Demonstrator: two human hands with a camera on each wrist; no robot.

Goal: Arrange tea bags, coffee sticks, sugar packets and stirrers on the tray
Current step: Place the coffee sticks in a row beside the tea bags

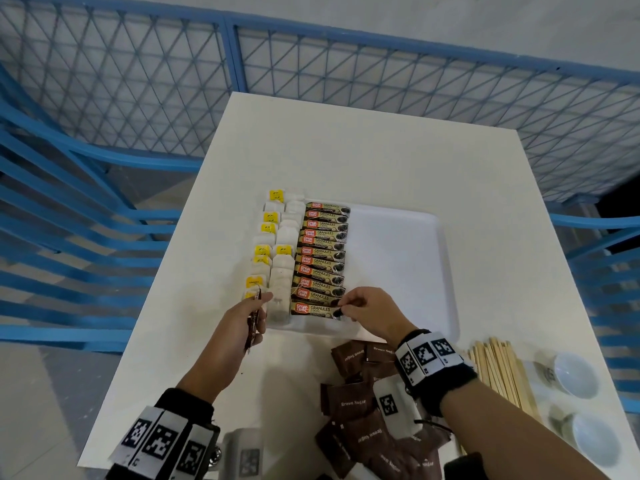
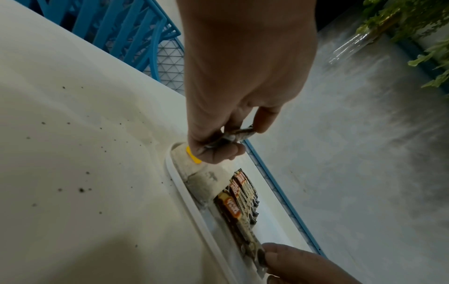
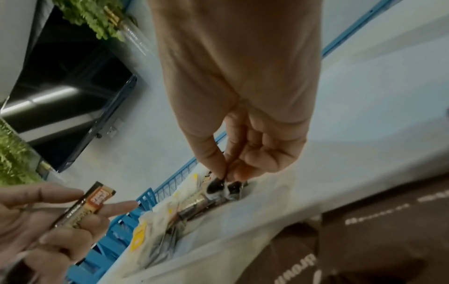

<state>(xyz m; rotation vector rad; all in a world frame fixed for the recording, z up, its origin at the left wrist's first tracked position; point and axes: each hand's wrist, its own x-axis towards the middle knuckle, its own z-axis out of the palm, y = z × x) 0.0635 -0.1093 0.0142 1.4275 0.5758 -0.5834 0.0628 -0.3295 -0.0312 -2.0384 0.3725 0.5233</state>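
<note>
A white tray lies mid-table. Along its left side run white tea bags with yellow tags, and beside them a column of several brown coffee sticks. My right hand pinches the right end of the nearest coffee stick in that column, seen also as coffee stick in the right wrist view. My left hand hovers at the tray's near-left corner and holds a coffee stick edge-on; that held coffee stick shows its label in the right wrist view and its end, coffee stick, in the left wrist view.
Brown sugar packets lie heaped at the table's near edge. Wooden stirrers are bundled to their right, next to two white cups. The tray's right half is bare. Blue mesh fencing surrounds the white table.
</note>
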